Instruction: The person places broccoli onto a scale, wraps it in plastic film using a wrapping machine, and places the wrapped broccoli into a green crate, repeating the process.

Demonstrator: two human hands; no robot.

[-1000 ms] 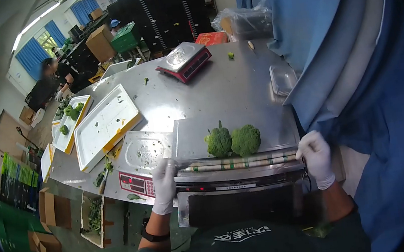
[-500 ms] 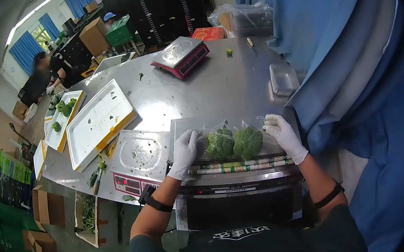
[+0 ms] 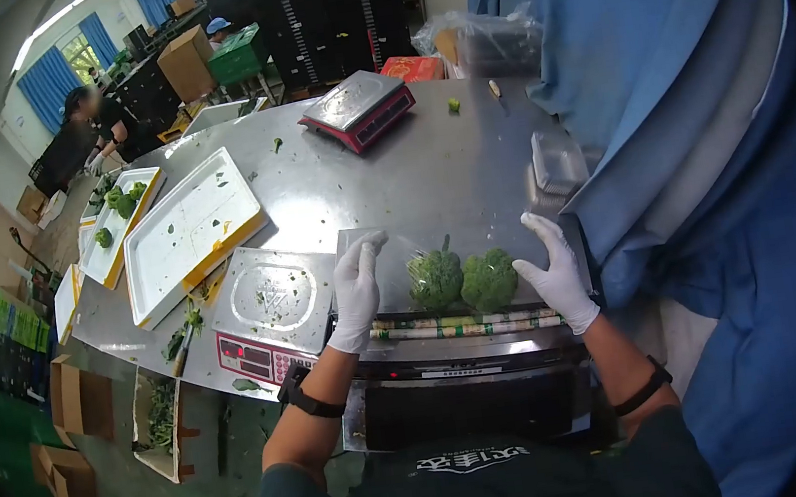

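Now, scene: you stand at a wrapping machine (image 3: 467,404) set against a steel tabletop (image 3: 428,170)
broccoli: two heads (image 3: 462,278) side by side on the machine's flat plate (image 3: 391,269), touching each other, under clear film (image 3: 476,239); film roll (image 3: 467,324) lies just in front of them
left hand: your gloved left hand (image 3: 357,288) is raised at the left of the broccoli, fingers up; grip pinching the film edge, as far as the film shows
right hand: your gloved right hand (image 3: 554,269) is at the right of the broccoli; grip likewise pinching the film, fingers partly spread
near: a scale (image 3: 276,308) just left of the machine; white trays (image 3: 188,235) beyond it; second scale (image 3: 359,109) at the far side
other: a person (image 3: 91,132) works at the far left end, well apart
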